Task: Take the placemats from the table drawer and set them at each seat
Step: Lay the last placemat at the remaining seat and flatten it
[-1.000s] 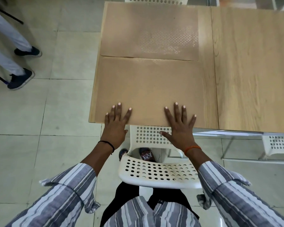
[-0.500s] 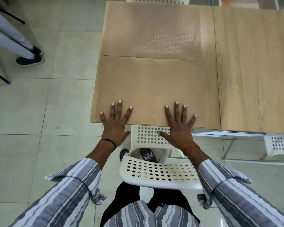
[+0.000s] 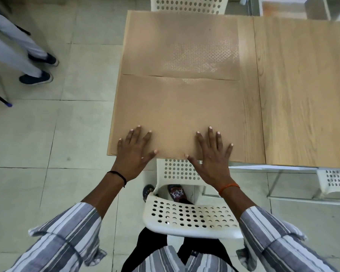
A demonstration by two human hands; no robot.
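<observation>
Two tan placemats lie flat on the wooden table (image 3: 251,122). The near placemat (image 3: 177,107) reaches the table's front edge; the far placemat (image 3: 177,42), with a shiny diamond pattern, lies beyond it and slightly overlaps it. My left hand (image 3: 134,152) rests palm down with fingers spread on the near placemat's front left corner. My right hand (image 3: 212,154) lies the same way on its front right part. Neither hand grips anything. No drawer shows.
A white perforated chair (image 3: 186,216) stands between me and the table. Another white chair (image 3: 188,4) is at the far side, a third (image 3: 334,179) at the right. A second wooden table (image 3: 306,91) adjoins on the right. A person's legs (image 3: 18,48) stand at the left.
Both hands stay flat on the near placemat, shifted slightly outward. The person at the left has stepped, feet now further apart. My view has moved a little.
</observation>
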